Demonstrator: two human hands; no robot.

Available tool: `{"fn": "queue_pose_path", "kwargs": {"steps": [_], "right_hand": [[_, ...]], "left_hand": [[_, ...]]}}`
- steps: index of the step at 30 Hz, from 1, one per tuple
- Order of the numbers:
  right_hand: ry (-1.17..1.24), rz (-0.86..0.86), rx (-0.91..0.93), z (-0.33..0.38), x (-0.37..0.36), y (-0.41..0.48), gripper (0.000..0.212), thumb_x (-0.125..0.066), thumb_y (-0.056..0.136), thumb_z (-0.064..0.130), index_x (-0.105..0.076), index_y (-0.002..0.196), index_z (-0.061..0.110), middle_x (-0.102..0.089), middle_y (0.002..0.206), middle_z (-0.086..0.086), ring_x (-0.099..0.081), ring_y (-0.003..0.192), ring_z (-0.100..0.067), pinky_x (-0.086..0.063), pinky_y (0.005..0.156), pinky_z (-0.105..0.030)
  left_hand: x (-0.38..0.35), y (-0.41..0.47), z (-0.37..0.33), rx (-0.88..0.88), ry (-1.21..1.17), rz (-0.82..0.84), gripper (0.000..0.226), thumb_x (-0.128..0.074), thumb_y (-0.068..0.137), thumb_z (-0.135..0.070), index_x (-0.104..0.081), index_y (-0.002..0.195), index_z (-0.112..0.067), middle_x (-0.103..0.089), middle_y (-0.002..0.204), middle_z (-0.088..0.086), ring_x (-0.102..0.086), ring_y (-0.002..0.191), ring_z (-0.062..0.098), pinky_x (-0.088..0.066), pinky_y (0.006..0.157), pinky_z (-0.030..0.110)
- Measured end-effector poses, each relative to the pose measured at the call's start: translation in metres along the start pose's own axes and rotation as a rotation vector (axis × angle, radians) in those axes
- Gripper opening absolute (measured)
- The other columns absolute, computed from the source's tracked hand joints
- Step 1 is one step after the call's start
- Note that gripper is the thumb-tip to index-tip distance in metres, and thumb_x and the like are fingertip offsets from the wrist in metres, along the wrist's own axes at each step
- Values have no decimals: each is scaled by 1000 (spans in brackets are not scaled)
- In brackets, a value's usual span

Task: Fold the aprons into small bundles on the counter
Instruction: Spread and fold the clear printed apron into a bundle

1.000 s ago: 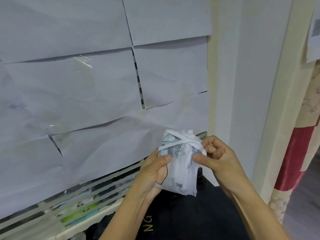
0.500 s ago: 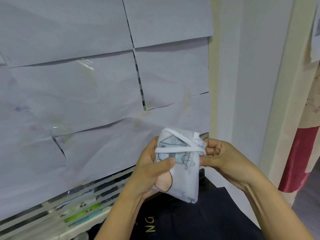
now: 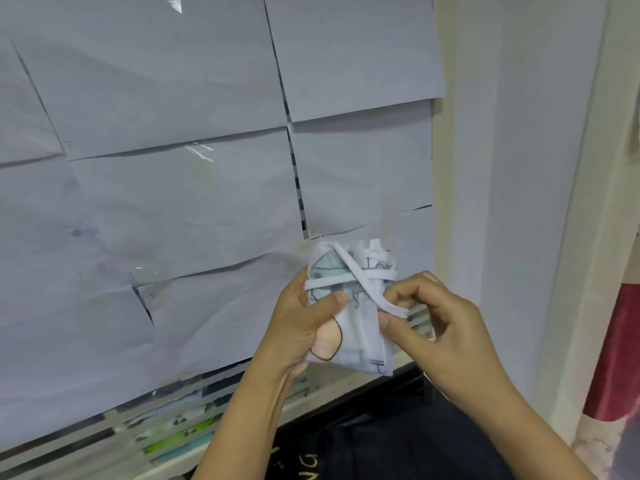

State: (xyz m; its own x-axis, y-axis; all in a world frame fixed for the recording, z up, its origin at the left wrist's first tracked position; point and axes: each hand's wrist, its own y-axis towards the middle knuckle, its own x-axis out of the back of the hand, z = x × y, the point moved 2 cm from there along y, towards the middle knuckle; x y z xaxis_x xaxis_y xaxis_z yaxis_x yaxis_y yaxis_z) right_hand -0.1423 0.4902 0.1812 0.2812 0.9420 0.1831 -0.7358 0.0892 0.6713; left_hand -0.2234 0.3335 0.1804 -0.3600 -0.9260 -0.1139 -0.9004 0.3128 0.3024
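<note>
Apron (image 3: 360, 337), folded into a small white bundle printed with blue and black outlines, is held upright in the air between both hands. A white tie (image 3: 367, 280) is wound round its upper half: one band is laid level across the front, a second is crossed over it on a slant, and the loose end is led off the bundle's right edge.

The bundle's left side is gripped by the left hand (image 3: 298, 334), with the thumb pressed flat across the front just under the level band and the fingers hidden behind the cloth. The end of the tie is pinched between thumb and forefinger of the right hand (image 3: 443, 330), which is held touching the bundle's right edge; the other fingers of that hand are curled in above the pinch.

Below both wrists a dark fabric (image 3: 398, 441) with gold letters is spread; the surface under it is covered and cannot be made out. Beyond the left hand a pale ledge (image 3: 311, 400) is seen, with a slatted strip (image 3: 166, 424) above it, through which green and blue shapes are blurred. Above and behind the hands the pane is covered by overlapping paper sheets (image 3: 173, 98), taped and creased. Past the right hand a white wall (image 3: 519, 168) is met, and a red curtain (image 3: 620, 358) is hung at the far edge.
</note>
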Motion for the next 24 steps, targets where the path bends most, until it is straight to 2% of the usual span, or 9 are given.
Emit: {"fn": "queue_pose_path", "kwargs": {"steps": [3, 7, 9, 12, 14, 16, 19, 22, 24], "right_hand": [[-109, 41, -56, 1, 1, 3, 21, -69, 81, 8, -65, 79, 28, -62, 82, 7, -59, 82, -11, -44, 73, -17], [-136, 114, -71, 6, -8, 3, 15, -72, 79, 17, -60, 80, 26, -61, 80, 8, -57, 80, -9, -45, 69, -15], [-231, 71, -57, 3, -13, 4, 23, -78, 74, 16, -57, 78, 25, -56, 78, 8, -54, 78, -9, -42, 67, -12], [-218, -10, -47, -4, -11, 4, 27, -81, 72, 16, -56, 68, 25, -54, 81, 7, -56, 79, -10, -40, 66, -12], [-2, -7, -141, -4, -6, 5, 27, -83, 67, 19, -56, 63, 23, -59, 74, 5, -58, 73, -9, -46, 64, -17], [245, 3, -203, -4, -4, 7, 24, -79, 63, 19, -57, 67, 16, -59, 65, 7, -55, 65, -8, -48, 60, -19], [329, -45, -183, -5, -2, 7, 17, -73, 71, 9, -57, 78, 9, -57, 64, 11, -53, 62, -3, -45, 61, -12], [336, -70, -142, -5, -1, 5, 16, -69, 77, 7, -63, 91, 13, -62, 71, 7, -58, 67, -6, -48, 67, -13], [397, -75, -144, -2, 1, 5, 13, -62, 82, 7, -65, 94, 10, -63, 70, 6, -60, 63, -7, -48, 63, -13]], "left_hand": [[2, -2, -10, -90, 376, -6, 32, -74, 70, -10, -56, 96, -5, -65, 80, 3, -60, 73, 10, -51, 67, 28], [-3, -5, -11, -155, 510, -73, 25, -72, 74, -3, -51, 87, -7, -58, 72, -2, -53, 63, 7, -45, 58, 23], [-4, -5, -10, -133, 444, -127, 23, -72, 74, -4, -54, 87, -6, -61, 74, 1, -56, 64, 10, -47, 59, 26], [2, -3, -7, 18, 135, -139, 31, -75, 69, -10, -64, 98, -4, -73, 90, 11, -68, 81, 26, -57, 72, 39], [7, -4, -4, 104, -67, -68, 39, -70, 65, -11, -66, 103, -2, -72, 98, 19, -68, 86, 31, -58, 74, 40], [9, -5, -2, 156, -166, 15, 54, -80, 62, -16, -64, 111, 1, -67, 109, 24, -65, 95, 34, -55, 84, 45], [10, -7, 4, 192, -200, 107, 89, -95, 43, -30, -61, 119, 3, -62, 119, 27, -61, 104, 36, -49, 94, 50], [13, -7, 7, 202, -203, 127, 66, -96, 34, -28, -76, 93, -7, -71, 99, 17, -70, 86, 25, -58, 72, 36], [13, -8, 7, 196, -203, 135, 38, -87, 45, -16, -79, 82, -11, -73, 90, 12, -71, 78, 21, -57, 64, 30]]}}
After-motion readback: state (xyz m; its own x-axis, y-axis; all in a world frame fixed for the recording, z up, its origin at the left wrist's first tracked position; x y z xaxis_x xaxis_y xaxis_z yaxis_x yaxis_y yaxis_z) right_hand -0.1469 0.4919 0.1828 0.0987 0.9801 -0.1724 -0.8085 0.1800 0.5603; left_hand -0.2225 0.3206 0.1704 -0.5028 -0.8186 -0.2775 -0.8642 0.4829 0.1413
